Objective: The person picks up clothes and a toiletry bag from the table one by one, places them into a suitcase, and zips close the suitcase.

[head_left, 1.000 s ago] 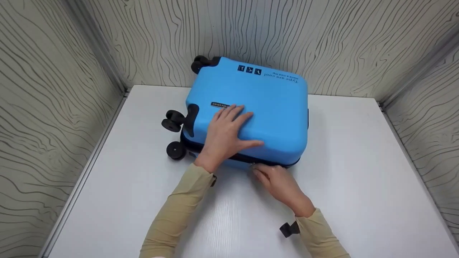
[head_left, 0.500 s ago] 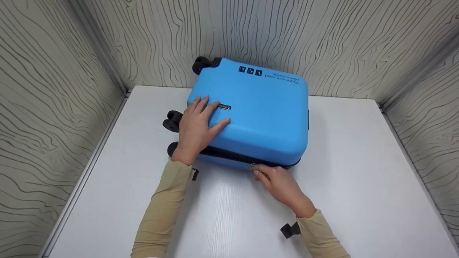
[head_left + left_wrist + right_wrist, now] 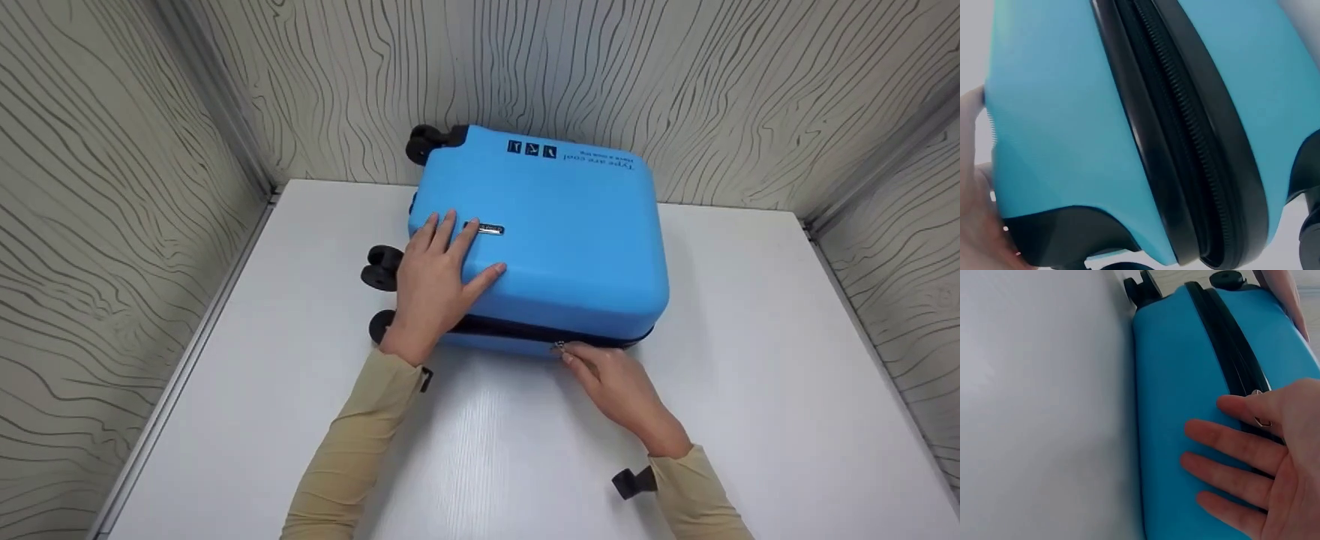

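Observation:
A hard-shell blue suitcase (image 3: 570, 232) lies on its side on the white table, wheels to the left. My left hand (image 3: 435, 289) rests with spread fingers on its upper shell, near the wheel end and beside the small name badge (image 3: 491, 229). In the left wrist view the black zipper (image 3: 1185, 112) runs between two dark rims; part of the left hand (image 3: 977, 191) shows at the edge. At the suitcase's near side my right hand (image 3: 619, 386) pinches the metal zipper pull (image 3: 558, 346). In the right wrist view the right hand's other fingers (image 3: 1230, 481) extend along the shell.
Black wheels (image 3: 380, 268) stick out at the suitcase's left end. Behind it stands a wood-grain panel (image 3: 525, 67), with similar panels at both sides. The white table (image 3: 487, 457) stretches in front. A black strap piece (image 3: 634, 482) hangs at the right wrist.
First my left hand slid left along the shell towards the wheels. Since then the suitcase has shifted slightly right, both hands moving with it. My right hand keeps its pinch on the zipper pull.

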Demonstrator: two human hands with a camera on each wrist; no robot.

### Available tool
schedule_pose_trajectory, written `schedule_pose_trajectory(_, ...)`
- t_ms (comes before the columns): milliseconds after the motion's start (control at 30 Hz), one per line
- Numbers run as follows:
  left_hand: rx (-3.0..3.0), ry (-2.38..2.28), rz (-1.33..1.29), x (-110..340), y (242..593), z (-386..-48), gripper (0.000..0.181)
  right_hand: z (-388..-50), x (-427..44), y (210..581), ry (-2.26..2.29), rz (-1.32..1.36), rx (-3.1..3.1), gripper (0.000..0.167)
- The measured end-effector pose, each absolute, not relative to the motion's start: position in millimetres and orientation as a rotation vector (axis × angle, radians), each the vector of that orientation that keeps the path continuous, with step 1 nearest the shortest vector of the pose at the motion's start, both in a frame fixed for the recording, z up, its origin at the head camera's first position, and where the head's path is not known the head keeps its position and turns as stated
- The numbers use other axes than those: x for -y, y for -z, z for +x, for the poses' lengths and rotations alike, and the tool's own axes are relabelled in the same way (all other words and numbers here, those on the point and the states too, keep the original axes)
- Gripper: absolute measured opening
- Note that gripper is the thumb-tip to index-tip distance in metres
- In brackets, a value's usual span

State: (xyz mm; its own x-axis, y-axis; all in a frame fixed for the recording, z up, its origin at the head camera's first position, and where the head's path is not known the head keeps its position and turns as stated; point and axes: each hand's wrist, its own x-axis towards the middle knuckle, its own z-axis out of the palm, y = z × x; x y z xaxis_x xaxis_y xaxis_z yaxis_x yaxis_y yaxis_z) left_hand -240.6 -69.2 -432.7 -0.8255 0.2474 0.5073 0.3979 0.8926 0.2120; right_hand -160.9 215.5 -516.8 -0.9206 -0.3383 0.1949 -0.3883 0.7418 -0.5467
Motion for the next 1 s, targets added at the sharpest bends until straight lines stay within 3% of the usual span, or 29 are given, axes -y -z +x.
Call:
schedule_pose_trajectory(467, 2.718, 0.260, -0.461, 38.7, 426.9, -211.0, 0.102, -157.6, -251.8, 514.7, -0.963, 0.384, 2.894, 0.016)
schedule_pose_trajectory(633, 2.718, 0.272, -0.460, 35.1, 426.6, -205.2, 0.101, -157.5, -247.3, 512.2, -0.979, 0.400, 2.935, 0.013)
schedule_pose_trajectory(1000, 2.615, 0.219, -0.441, 31.9, 431.0, -204.4, 0.100, -154.8, -233.0, 510.2, -0.892, 0.471, 2.956, 0.029)
